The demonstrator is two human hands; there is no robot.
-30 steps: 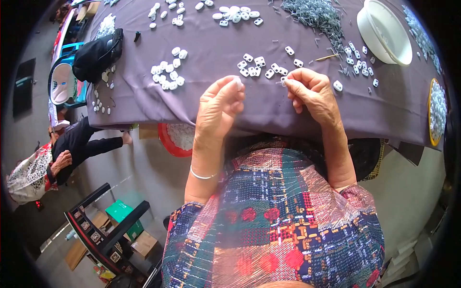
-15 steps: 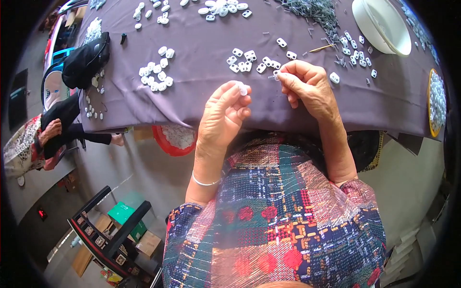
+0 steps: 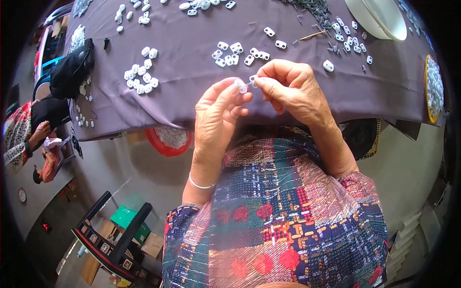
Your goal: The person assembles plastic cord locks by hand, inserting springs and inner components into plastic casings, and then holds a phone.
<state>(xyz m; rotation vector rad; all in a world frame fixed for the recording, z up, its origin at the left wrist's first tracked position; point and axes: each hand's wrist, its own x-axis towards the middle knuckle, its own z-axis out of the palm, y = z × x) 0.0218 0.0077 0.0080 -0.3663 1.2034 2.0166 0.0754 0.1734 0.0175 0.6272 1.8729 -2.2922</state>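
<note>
Between the thumb and fingers of my left hand [image 3: 217, 108] is a small white oval plastic shell [image 3: 241, 86], tilted up. My right hand [image 3: 295, 91] pinches a white two-hole plastic piece [image 3: 253, 79], with a tiny coil spring [image 3: 248, 84] pointing at the shell. The two parts are close together; whether the spring touches the shell I cannot tell. Just beyond my hands lies a loose group of white two-hole pieces [image 3: 235, 48]. A cluster of white oval pieces [image 3: 142, 72] sits farther left on the purple-grey cloth [image 3: 182, 53].
At the far right stand a white basin [image 3: 377, 19] and a heap of small springs [image 3: 312, 10], with a thin wooden stick [image 3: 313, 35] beside them. A yellow-rimmed basket [image 3: 427, 96] is at the right edge. A black bag [image 3: 72, 67] lies left; a red basin [image 3: 168, 152] is below.
My right hand has moved left, bringing the two-hole piece and spring up to the shell in my left hand. The whole view has shifted slightly.
</note>
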